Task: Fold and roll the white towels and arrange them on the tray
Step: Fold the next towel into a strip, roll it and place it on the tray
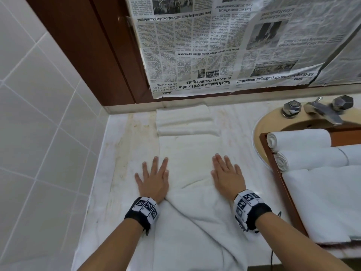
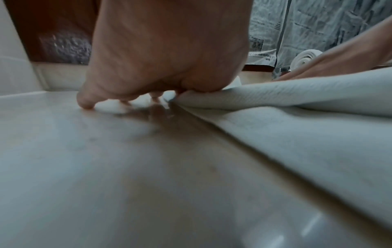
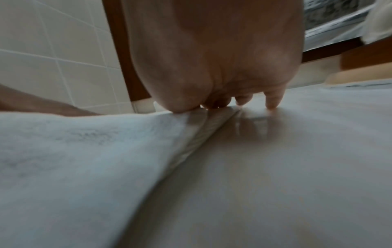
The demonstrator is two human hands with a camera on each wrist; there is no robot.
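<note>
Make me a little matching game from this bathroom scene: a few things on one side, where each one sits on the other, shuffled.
Things:
1. rolled towels
2. newspaper
3. left hand
4. tap

Places:
A. flat on the spread towel
B. at the back of the basin
C. on the wooden tray
D. covering the wall above the counter

Pairs: 1-C, 2-D, 3-A, 4-B

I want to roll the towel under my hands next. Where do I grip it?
Grip the flat towel at its near end by your wrists, one corner per hand, coming from your side. That bunched end lifts off the countertop; the far end butts a folded towel.
</note>
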